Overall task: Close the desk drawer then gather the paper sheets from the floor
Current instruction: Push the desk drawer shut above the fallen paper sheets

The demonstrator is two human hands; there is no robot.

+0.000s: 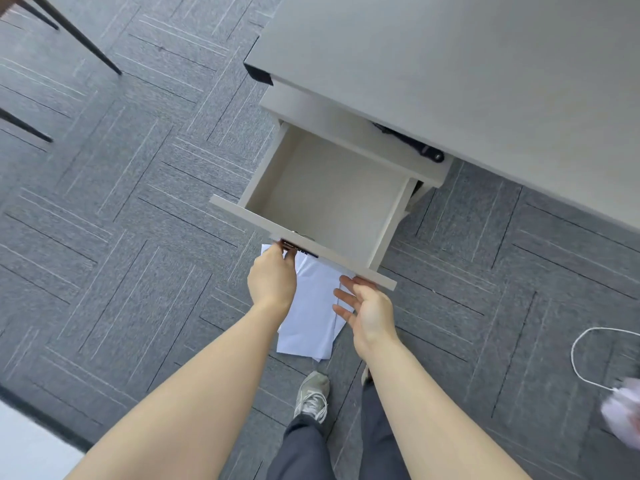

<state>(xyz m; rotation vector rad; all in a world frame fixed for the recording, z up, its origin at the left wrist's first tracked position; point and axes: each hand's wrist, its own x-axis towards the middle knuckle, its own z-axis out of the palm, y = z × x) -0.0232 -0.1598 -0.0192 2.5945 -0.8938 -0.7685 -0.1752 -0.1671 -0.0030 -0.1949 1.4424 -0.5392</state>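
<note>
A pale drawer stands pulled far out from the cabinet under the grey desk, and its inside is bare. My left hand grips the dark handle on the drawer's front panel. My right hand hovers open just below the panel's right end, fingers spread, apparently touching its edge. White paper sheets lie on the carpet below the drawer front, partly hidden by both hands.
Grey patterned carpet tiles cover the floor. Dark chair legs stand at the far left. A white cable loop and a blurred pale object lie at the right. My shoes stand just behind the sheets.
</note>
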